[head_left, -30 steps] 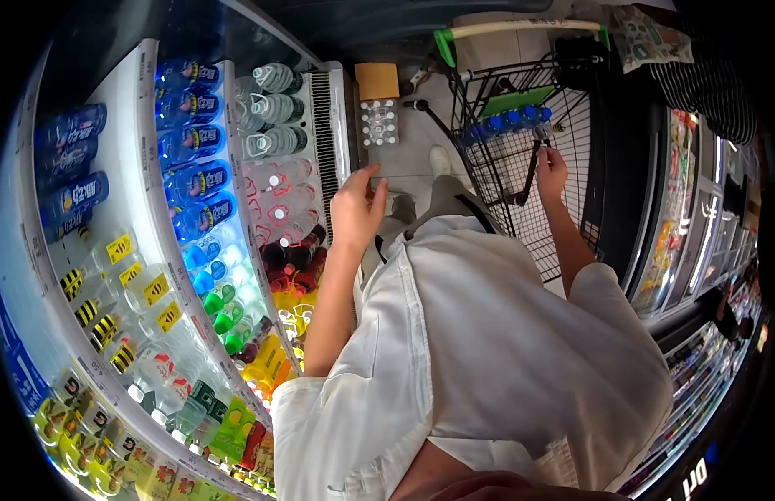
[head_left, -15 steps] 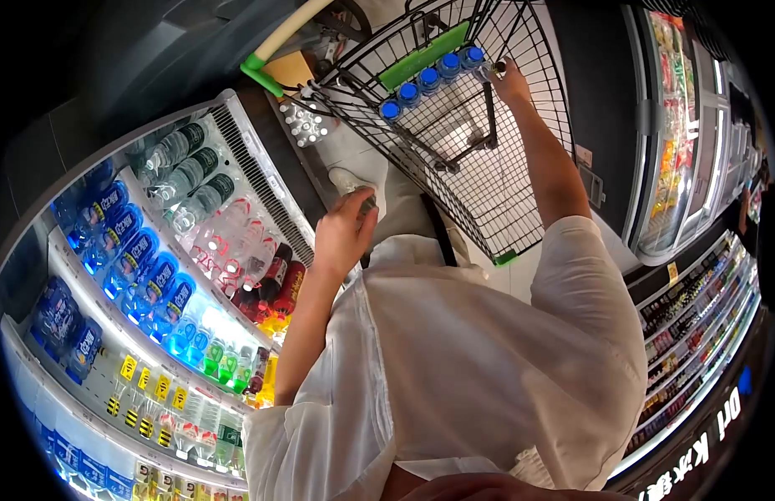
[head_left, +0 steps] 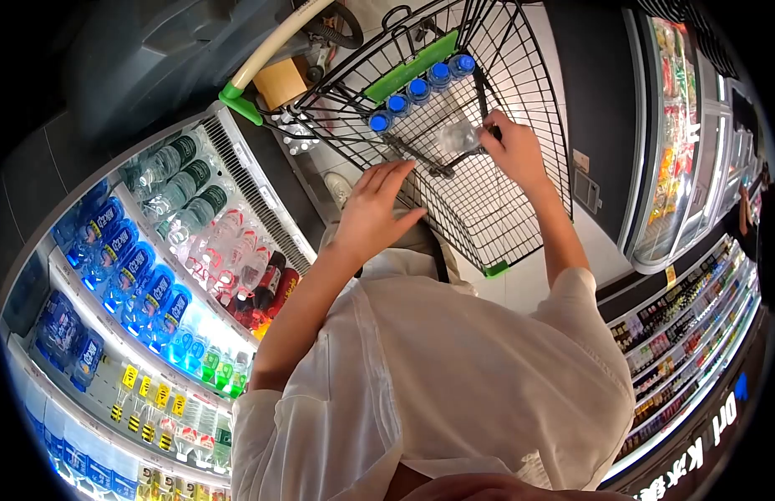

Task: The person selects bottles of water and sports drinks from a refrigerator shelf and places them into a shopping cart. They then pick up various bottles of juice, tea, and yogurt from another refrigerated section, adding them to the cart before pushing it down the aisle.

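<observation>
My right hand [head_left: 514,152] is closed on the dark-capped neck of a clear bottle [head_left: 460,137], which is blurred and lies sideways in the air above the cart's wire floor. Inside the shopping cart [head_left: 488,213], several blue-capped bottles [head_left: 418,90] stand in a row along the green panel [head_left: 412,67]. Near the cart's left side is my left hand [head_left: 375,207], its fingers stretched and the thumb apart, holding nothing.
At the left, a lit drinks cooler [head_left: 145,284] holds rows of bottles. A cardboard box [head_left: 281,82] and a pack of bottles [head_left: 297,138] are by the cart handle [head_left: 275,46]. Glass-fronted cabinets [head_left: 676,150] and stocked shelves [head_left: 688,334] line the right.
My right hand has drawn the clear bottle away from the row's end, towards me, and tipped it. My left hand has moved up and right towards the cart, its fingers now extended.
</observation>
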A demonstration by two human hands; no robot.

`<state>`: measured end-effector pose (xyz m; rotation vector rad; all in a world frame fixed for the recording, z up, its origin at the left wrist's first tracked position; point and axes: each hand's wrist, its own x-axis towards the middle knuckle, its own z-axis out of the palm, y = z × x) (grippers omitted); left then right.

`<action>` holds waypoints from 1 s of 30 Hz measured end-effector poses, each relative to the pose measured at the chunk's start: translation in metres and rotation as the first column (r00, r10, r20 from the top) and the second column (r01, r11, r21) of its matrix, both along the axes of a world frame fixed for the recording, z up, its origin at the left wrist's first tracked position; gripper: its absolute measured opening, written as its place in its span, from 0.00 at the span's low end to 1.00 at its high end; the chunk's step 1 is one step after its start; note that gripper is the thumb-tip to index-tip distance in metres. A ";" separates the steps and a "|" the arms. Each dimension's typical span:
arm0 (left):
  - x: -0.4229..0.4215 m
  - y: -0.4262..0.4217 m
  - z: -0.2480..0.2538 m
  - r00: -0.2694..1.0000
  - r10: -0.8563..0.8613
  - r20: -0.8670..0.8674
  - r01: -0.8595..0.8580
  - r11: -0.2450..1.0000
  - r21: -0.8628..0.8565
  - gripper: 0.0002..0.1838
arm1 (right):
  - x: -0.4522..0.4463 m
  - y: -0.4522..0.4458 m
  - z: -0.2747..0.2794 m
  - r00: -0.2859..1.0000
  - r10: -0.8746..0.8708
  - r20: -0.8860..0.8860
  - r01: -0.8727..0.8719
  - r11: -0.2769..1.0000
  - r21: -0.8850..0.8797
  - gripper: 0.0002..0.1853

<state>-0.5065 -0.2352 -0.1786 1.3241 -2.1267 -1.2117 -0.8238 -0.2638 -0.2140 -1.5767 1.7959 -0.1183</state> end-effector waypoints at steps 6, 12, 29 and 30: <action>-0.038 -0.015 0.015 0.993 0.090 -0.074 -0.051 0.904 0.424 0.41 | -0.006 -0.027 0.070 0.653 -0.259 0.712 0.062 0.955 0.290 0.24; 0.016 -0.014 0.008 0.888 0.404 -0.219 -0.185 0.751 0.634 0.38 | -0.070 -0.112 -0.221 0.972 -0.191 -0.133 0.199 0.978 0.053 0.44; 0.215 0.096 0.094 -0.112 0.789 -0.604 -0.128 0.591 0.796 0.56 | -0.049 -0.039 -0.171 0.923 0.032 -0.382 -0.150 0.948 -0.281 0.25; 0.226 0.104 0.101 -0.135 0.779 -0.613 -0.203 0.584 0.786 0.58 | -0.037 -0.030 -0.129 0.917 0.035 -0.397 -0.152 0.952 -0.265 0.25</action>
